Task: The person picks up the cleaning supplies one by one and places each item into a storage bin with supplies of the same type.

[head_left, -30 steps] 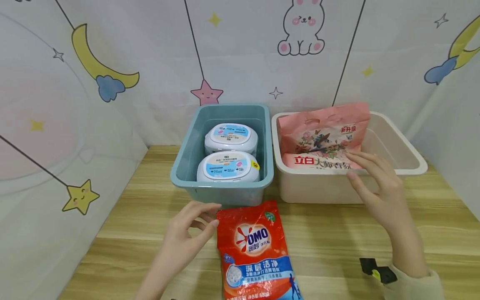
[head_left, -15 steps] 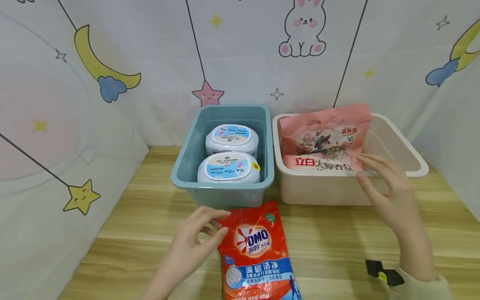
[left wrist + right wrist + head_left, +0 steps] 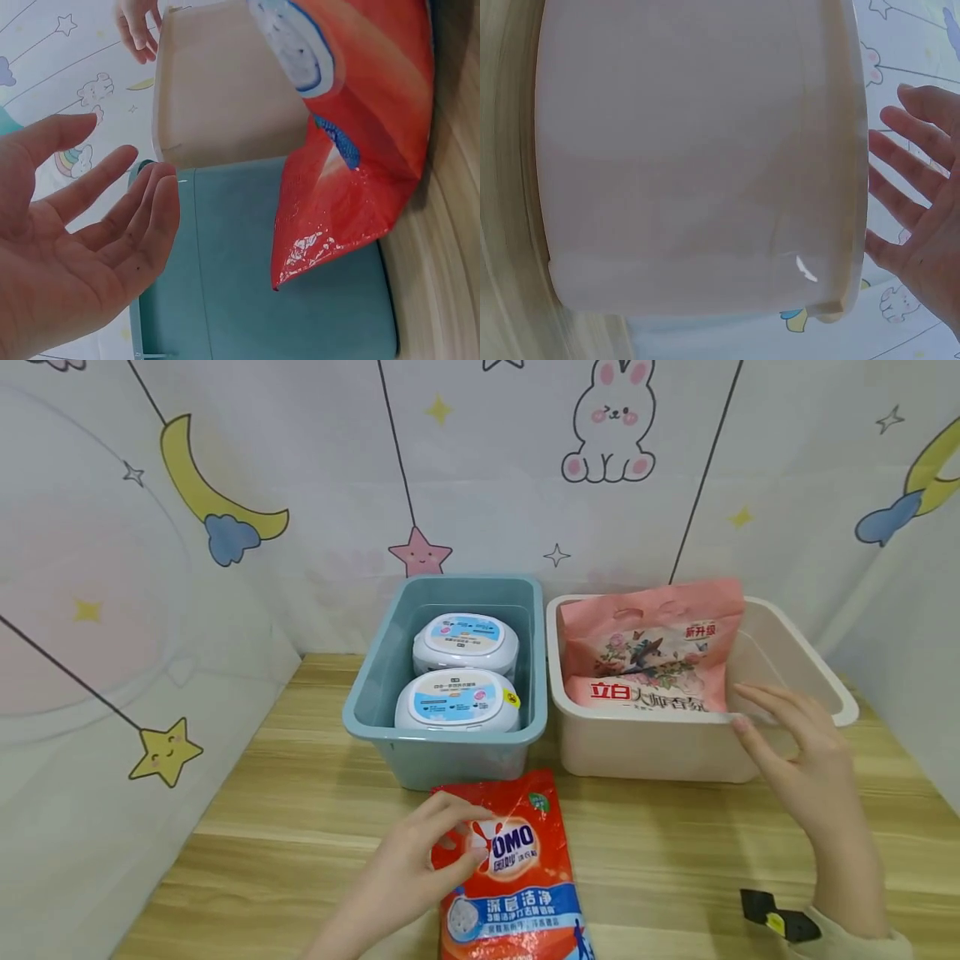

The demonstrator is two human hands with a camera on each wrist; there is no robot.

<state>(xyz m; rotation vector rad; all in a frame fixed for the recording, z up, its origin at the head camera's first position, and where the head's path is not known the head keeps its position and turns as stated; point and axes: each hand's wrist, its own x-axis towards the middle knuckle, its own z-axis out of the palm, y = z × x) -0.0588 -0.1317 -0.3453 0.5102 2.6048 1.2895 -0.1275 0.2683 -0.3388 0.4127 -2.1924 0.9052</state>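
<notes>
A red and blue OMO laundry powder bag (image 3: 525,868) lies on the table in front of the bins. Over its upper left part hovers my left hand (image 3: 420,860), fingers loosely bent and holding nothing. The left wrist view shows that hand (image 3: 97,225) apart from the bag (image 3: 367,142). My right hand (image 3: 802,768) is over the front rim of the cream bin (image 3: 645,747), its fingers spread and nothing in them. Inside that bin, a pink laundry powder bag (image 3: 645,643) leans up past the back rim.
Left of the cream bin stands a teal bin (image 3: 450,760), holding two white lidded tubs (image 3: 456,697) one behind the other. A printed cloth backdrop (image 3: 487,460) closes off the back and sides. The wooden table (image 3: 300,827) shows in front.
My left hand has moved right, from beside the red bag's corner to above its logo. My right hand has drifted right along the cream bin's rim, away from the pink bag.
</notes>
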